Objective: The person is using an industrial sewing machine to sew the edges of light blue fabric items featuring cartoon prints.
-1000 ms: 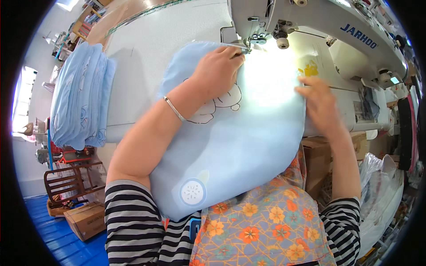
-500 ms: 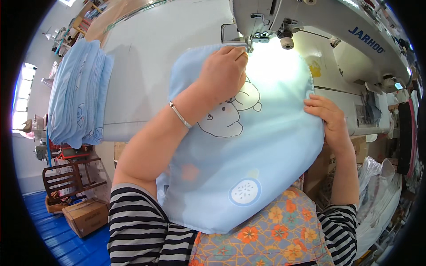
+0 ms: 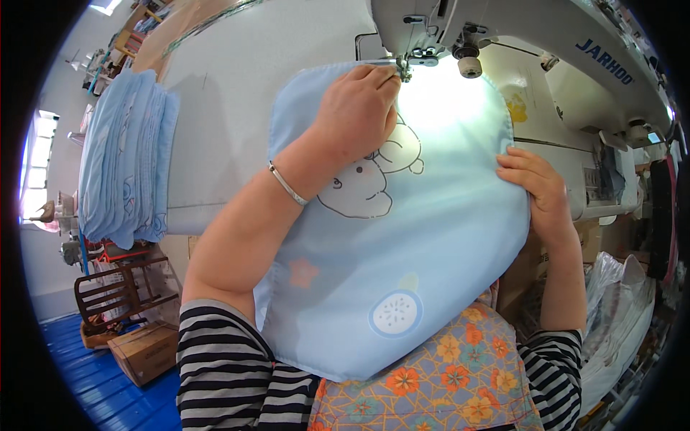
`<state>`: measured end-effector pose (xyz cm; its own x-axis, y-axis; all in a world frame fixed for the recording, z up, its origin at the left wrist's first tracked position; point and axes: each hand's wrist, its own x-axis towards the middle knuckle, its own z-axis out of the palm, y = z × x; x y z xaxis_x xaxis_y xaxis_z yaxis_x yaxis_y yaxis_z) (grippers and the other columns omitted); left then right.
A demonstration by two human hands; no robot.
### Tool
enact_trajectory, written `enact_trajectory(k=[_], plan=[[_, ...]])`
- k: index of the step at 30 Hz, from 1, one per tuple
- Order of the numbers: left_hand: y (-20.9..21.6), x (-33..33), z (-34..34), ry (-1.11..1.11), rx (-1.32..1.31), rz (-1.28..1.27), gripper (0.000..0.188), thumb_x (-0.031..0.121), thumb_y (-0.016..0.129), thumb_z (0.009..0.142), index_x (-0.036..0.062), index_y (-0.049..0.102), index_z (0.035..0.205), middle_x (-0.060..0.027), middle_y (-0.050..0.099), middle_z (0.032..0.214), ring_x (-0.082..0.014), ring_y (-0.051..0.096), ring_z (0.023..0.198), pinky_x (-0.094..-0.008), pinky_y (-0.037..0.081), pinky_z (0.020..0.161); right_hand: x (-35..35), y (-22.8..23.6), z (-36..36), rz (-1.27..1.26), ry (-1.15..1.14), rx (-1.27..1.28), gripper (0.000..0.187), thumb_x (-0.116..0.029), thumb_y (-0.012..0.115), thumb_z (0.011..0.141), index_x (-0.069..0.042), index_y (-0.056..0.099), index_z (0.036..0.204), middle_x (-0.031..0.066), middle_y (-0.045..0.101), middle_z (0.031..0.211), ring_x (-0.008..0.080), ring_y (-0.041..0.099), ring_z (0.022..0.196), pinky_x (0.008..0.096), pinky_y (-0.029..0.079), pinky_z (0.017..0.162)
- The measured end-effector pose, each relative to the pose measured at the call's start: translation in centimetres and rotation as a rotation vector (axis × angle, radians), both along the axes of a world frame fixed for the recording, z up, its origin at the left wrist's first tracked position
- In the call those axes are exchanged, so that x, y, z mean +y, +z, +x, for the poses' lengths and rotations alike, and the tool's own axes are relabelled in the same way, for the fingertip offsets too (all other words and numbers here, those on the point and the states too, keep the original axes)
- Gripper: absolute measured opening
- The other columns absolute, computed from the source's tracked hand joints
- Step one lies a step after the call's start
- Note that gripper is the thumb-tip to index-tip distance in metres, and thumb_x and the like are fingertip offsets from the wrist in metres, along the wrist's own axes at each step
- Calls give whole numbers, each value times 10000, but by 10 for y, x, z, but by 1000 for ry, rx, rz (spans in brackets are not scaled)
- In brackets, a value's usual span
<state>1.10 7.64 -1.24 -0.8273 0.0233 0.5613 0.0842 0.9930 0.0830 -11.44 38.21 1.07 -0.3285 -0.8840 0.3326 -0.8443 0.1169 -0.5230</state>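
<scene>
A light blue fabric piece (image 3: 460, 237) with rounded corners and printed cartoon figures lies partly on the sewing table and hangs down over my lap. Its far edge is at the presser foot (image 3: 403, 70) of a sewing machine (image 3: 532, 29). My left hand (image 3: 356, 108) has its fingers pressed together on that far edge, just left of the foot; the fingertips are partly hidden. At the fabric's right edge, my right hand (image 3: 539, 183) holds on with fingers on top and the thumb out of sight beneath.
To the left, a stack of folded light blue fabric pieces (image 3: 126, 158) hangs over the table (image 3: 223, 122) edge. A brown chair (image 3: 118, 291) and a cardboard box (image 3: 144, 352) stand on the blue floor. Clear plastic wrapping (image 3: 618, 323) lies low on the right.
The fabric's far edge and my left hand have shifted slightly away from me along the machine. My right hand has moved slightly right and down in view, still at the fabric's edge.
</scene>
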Motion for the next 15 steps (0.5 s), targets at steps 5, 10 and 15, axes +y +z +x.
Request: enact_trajectory(k=[5, 10, 15], plan=[[-1, -1, -2, -3, 1, 5, 272, 74, 644, 790, -10, 675, 1047, -100, 672, 1138, -269, 609, 1091, -374, 508, 929, 0, 0, 0, 5, -9, 5, 238, 6, 642, 793, -36, 725, 1012, 120, 709, 1144, 329, 614, 1184, 410, 482, 1017], [-5, -7, -6, 2, 11, -3, 283, 80, 650, 790, -2, 666, 1060, -113, 664, 1157, -284, 601, 1105, -380, 497, 942, -2, 2, 6, 22, -48, 97, 248, -21, 627, 808, -50, 726, 1034, 138, 688, 1192, 339, 610, 1189, 397, 469, 1029], [5, -15, 1, 13, -69, 29, 299, 170, 662, 815, 36, 649, 1082, -117, 647, 1160, -306, 601, 1094, -419, 498, 918, 20, -9, 18, -92, -194, -183, 331, -142, 628, 862, -64, 680, 1179, 149, 649, 1242, 275, 597, 1196, 370, 457, 1023]])
